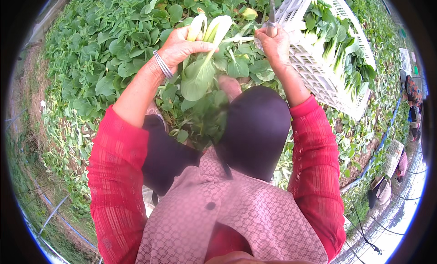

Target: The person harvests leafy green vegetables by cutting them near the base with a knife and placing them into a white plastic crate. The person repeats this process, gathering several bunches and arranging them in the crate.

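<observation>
My left hand (182,48) grips a bok choy plant (216,30) by its pale stalks, base end up and leaves hanging down. In my right hand (276,43) is a knife (272,11), held by its handle with the blade pointing away from me. A pale stalk (242,39) reaches to the fingers of that hand; whether they grip it I cannot tell. Just right of this hand a white plastic crate (317,72) stands tilted in view, with cut bok choy (336,42) lying inside.
Dense leafy greens (119,48) grow ahead and to the left. Trimmed leaves (68,151) litter the ground at left. A blue hose (385,134) runs along the right. Beyond it are other people (413,89) and another crate (394,158). My knee (256,127) rises between my arms.
</observation>
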A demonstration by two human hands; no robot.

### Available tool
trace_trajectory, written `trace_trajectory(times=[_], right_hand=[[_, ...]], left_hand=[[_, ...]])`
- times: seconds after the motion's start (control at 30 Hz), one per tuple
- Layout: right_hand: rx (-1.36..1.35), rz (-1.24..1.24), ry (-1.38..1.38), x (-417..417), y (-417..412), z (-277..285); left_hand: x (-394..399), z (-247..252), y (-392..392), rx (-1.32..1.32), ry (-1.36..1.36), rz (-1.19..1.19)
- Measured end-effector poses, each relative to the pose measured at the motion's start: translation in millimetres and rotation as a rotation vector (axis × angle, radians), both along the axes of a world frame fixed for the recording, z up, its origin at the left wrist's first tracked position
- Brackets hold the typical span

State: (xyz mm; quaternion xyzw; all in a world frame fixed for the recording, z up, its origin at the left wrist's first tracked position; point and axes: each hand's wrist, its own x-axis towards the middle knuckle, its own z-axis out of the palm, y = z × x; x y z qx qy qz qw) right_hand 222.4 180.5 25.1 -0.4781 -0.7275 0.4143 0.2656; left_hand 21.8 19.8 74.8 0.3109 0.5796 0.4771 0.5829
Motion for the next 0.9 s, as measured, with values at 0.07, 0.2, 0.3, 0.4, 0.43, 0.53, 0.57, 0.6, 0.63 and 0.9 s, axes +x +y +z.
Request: trace_trajectory(times=[0.07, 0.2, 0.3, 0.4, 0.43, 0.53, 0.57, 0.6, 0.63, 0.9], right_hand=[[0.042, 0.027, 0.031, 3, 2, -1], [-0.481, 0.108, 0.381, -19, -27, 45], [-0.332, 0.355, 0.289, -38, -36, 48], [-0.207, 0.347, 0.121, -42, -32, 48], [-0.198, 0.356, 0.086, -43, -32, 49], [-0.13, 0.46, 0.157, -41, -27, 38], [-0.141, 0.497, 0.142, -39, -25, 42], [-0.14, 0.524, 0.165, -36, -24, 49], [-0.204, 0.551, 0.256, -33, -22, 54], [-0.649, 0.497, 0.613, -37, -20, 58]], left_hand=[[-1, 1, 3, 0.002, -0.003, 0.002], [1, -10, 2, 0.014, 0.136, 0.051], [4, -18, -1, 0.046, 0.223, 0.075], [7, -12, 0, 0.034, 0.272, 0.076], [5, -11, 0, 0.048, 0.23, 0.065], [-2, -11, -2, 0.056, 0.136, 0.021], [-8, -10, -3, 0.047, 0.08, -0.014], [-14, -5, -4, 0.036, 0.026, -0.052], [-19, 0, -5, 0.024, -0.028, -0.09], [-49, 1, -10, 0.293, -0.588, -0.022]])
